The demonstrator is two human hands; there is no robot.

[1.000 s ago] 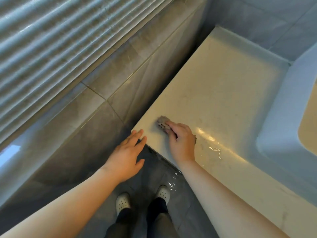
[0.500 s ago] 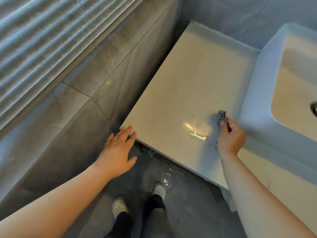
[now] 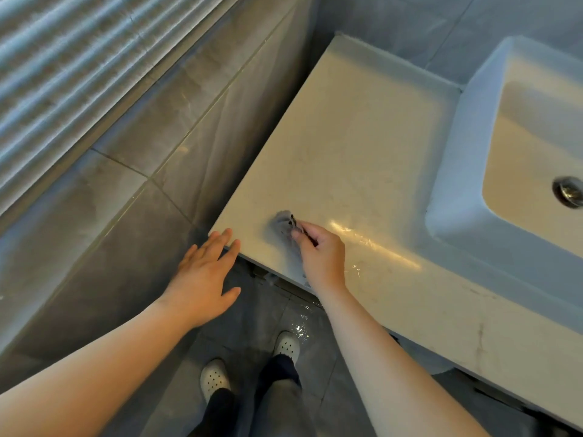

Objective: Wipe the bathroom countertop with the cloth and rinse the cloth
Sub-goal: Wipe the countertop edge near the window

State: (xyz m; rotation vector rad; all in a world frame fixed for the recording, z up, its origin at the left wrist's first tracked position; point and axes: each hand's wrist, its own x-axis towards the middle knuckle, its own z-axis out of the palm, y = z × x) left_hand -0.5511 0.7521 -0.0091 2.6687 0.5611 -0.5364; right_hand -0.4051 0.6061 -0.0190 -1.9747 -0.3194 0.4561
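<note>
On countertop (image 3: 362, 127): cloth (image 3: 281, 223), right hand (image 3: 321, 254)

Grey wall tiles (image 3: 164, 146) run beneath slatted blinds (image 3: 63, 58); white perforated clogs (image 3: 214, 378) stand on a wet grey floor (image 3: 321, 373).

Wall (image 3: 142, 190): grey marbled tiles, pale grout, 9 o'clock.
Slats (image 3: 63, 58): ribbed, daylit, 10 o'clock.
Floor (image 3: 262, 310): dark grey tiles, glinting wet patch (image 3: 299, 328), 6 o'clock.

Bare forearms (image 3: 94, 373), white perforated clogs (image 3: 214, 378), dark trousers (image 3: 277, 402), perhaps denim
</note>
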